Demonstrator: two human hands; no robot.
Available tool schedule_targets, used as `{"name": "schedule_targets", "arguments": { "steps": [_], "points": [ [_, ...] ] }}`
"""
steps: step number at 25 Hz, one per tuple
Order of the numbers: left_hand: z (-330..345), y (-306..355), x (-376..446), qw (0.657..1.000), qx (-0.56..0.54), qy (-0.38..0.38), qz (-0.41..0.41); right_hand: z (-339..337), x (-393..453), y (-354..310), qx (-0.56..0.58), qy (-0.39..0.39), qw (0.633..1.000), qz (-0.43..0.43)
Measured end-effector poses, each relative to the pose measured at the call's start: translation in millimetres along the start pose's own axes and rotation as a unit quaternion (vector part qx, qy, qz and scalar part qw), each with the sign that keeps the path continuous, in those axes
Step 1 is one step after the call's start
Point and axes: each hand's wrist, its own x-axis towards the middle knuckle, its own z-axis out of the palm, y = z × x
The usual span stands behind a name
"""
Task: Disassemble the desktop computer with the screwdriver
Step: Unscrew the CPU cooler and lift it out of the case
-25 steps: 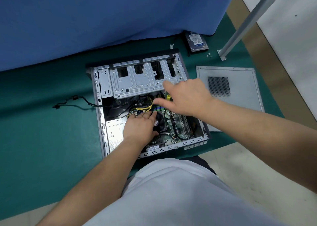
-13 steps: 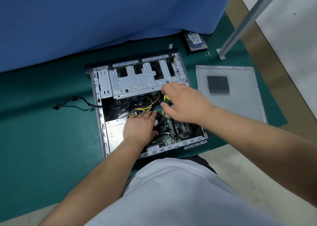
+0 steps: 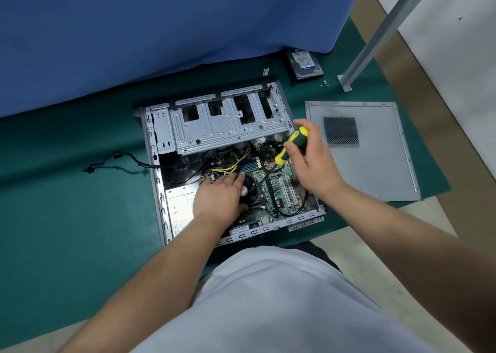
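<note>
At the far left of the dark green mat (image 3: 67, 218), a loose black cable (image 3: 118, 162) trailed out of the open grey steel desktop computer case (image 3: 157, 191), which lay on its side with its interior facing up. Inside it sat the silver power supply box (image 3: 178, 205), and just beside that the left hand (image 3: 218, 197) rested flat, its fingers relaxed and spread over the round black cooler fan (image 3: 249, 189), holding nothing. The green circuit motherboard (image 3: 279, 189) beneath looked fragile, so any pressure belonged on the fan frame or the stiff chassis rail rather than the board.

Further right, the right hand (image 3: 312, 162) held the yellow-and-green-handled screwdriver (image 3: 291, 144), fingers and thumb curled round the middle of the handle. The tool looked light and rigid, with a ribbed handle that should not slip; the handle's end rose free above the fingers while its lower part angled down-left toward the board. The tip could not be made out among the wiring, so whether it sat in a screw was uncertain.

Well apart on the right lay the removed grey perforated side panel (image 3: 375, 165), and beyond it, by the blue cloth (image 3: 161, 30), a hard drive with a blue label (image 3: 304, 64).
</note>
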Motion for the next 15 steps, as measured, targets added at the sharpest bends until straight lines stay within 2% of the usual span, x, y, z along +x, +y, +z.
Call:
{"name": "schedule_targets", "arguments": {
  "steps": [6,15],
  "points": [
    [0.8,0.4,0.7,1.0,0.002,-0.004,-0.002,5.4,-13.4,10.5,-0.008,-0.024,1.0,0.017],
    [3.1,1.2,1.0,1.0,0.008,0.0,0.0,4.5,-11.6,18.0,-0.011,-0.017,0.999,0.03]
  ]
}}
